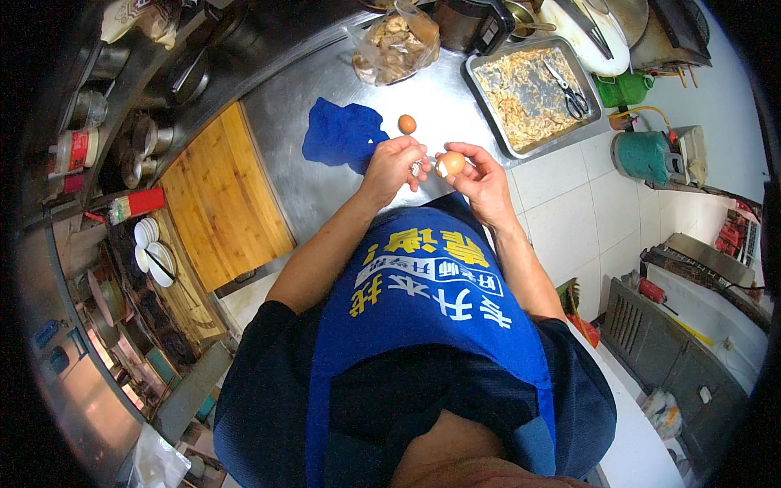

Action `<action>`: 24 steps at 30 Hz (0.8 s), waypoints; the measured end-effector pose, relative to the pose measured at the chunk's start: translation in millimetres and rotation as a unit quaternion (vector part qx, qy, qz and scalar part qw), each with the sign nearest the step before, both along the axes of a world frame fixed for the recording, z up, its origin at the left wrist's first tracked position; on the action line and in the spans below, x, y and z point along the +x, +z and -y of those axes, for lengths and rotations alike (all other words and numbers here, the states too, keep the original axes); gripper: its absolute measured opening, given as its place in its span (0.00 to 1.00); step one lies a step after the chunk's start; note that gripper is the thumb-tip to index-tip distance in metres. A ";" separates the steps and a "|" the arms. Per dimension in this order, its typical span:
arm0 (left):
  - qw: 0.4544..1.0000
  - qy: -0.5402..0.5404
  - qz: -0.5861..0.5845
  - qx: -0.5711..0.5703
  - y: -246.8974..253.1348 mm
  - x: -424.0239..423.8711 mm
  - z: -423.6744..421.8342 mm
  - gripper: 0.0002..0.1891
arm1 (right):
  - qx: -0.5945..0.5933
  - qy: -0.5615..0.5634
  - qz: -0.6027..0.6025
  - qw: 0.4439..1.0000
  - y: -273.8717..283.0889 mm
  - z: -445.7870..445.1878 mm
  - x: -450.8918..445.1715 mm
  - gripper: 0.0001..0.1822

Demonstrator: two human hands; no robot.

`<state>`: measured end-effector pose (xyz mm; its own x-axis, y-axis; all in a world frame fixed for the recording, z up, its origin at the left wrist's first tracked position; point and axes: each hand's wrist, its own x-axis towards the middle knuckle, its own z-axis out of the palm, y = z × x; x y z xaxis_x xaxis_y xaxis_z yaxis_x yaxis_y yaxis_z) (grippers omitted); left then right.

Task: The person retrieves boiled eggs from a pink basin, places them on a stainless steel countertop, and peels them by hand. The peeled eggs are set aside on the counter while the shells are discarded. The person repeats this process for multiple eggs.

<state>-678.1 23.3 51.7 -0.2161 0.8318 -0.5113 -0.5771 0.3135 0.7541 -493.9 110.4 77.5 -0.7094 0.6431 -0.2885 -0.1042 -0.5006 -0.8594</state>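
My right hand (485,186) holds a brown egg (450,163) between thumb and fingers; a patch of its shell is gone and white shows beneath. Close beside it, my left hand (393,168) pinches small bits of eggshell (416,168) in its fingertips. A second brown egg (407,124), whole as far as I can see, lies on the steel worktop (274,140) just beyond my left hand. A crumpled blue cloth (341,134) lies to its left, partly behind my left hand, with a small white fleck on it.
A metal tray (506,143) of shredded food, with black-handled scissors (573,100) in it, stands at the right. A clear plastic bag (396,46) of brownish food sits at the back. A wooden board (226,198) lies left. A green gas cylinder (644,157) stands beyond the tray.
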 end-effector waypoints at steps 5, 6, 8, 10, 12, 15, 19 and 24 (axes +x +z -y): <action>0.995 -0.051 -0.078 0.015 -3.2 7.0 1.3 0.06 | 0.047 -0.006 0.047 0.998 -4.0 1.4 -1.0 0.27; 0.994 -0.057 -0.093 0.018 -3.2 8.3 2.0 0.07 | 0.054 -0.006 0.055 0.997 -3.8 2.1 -1.2 0.27; 0.992 -0.059 -0.112 0.013 -4.4 8.7 2.6 0.08 | 0.091 0.010 0.081 0.992 -6.2 1.9 0.8 0.27; 0.987 -0.073 -0.144 0.006 -5.7 9.3 3.0 0.08 | 0.112 0.017 0.097 0.989 -11.4 3.4 2.3 0.27; 0.977 -0.097 -0.190 -0.006 -6.6 9.9 3.6 0.09 | 0.116 0.014 0.102 0.988 -17.8 6.1 3.0 0.27; 0.971 -0.106 -0.216 -0.011 -11.3 10.8 4.7 0.09 | 0.145 0.022 0.130 0.981 -19.7 7.1 4.0 0.27; 0.960 -0.117 -0.254 -0.027 -8.5 12.5 4.0 0.08 | 0.174 0.026 0.158 0.972 -15.0 7.4 3.8 0.26; 0.950 -0.116 -0.285 -0.046 1.2 16.7 1.2 0.09 | 0.185 0.021 0.167 0.968 -23.2 7.0 5.3 0.25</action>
